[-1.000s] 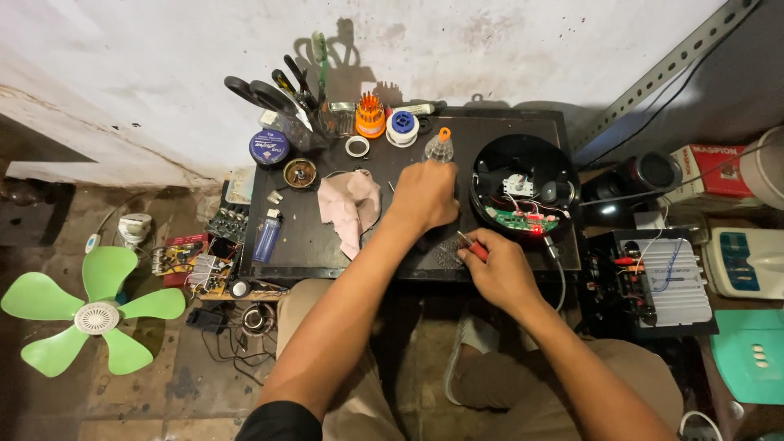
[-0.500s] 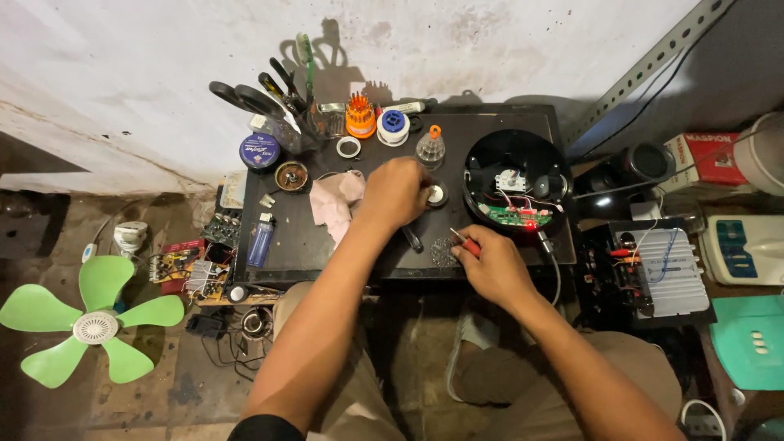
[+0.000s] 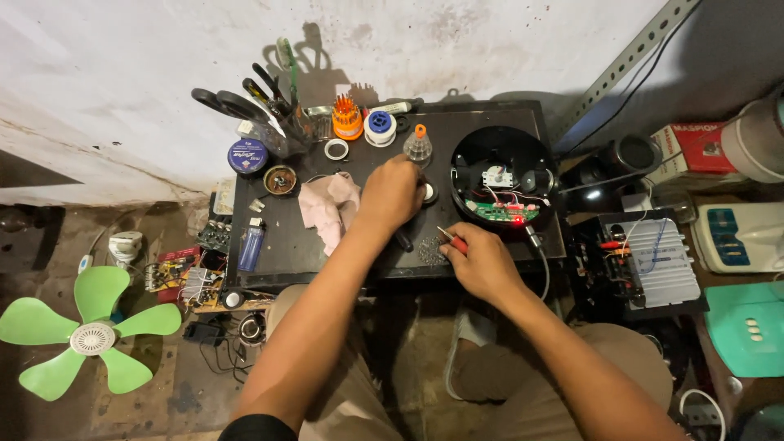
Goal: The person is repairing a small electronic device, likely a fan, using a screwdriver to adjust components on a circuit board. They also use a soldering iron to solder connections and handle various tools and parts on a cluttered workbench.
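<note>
While the left hand [image 3: 394,192] is closing over a small white round part [image 3: 428,192] on the dark surface [image 3: 278,245], the right hand [image 3: 482,263] is gripping a red-handled tool [image 3: 452,238] just beside a heap of tiny screws [image 3: 430,251]. Working well here probably means steadying the part and keeping the tool tip off the screws. Nearby, the open round black housing [image 3: 500,175] is holding a green circuit board [image 3: 506,211] with wires; a clear cup [image 3: 282,135] is holding scissors and tools.
</note>
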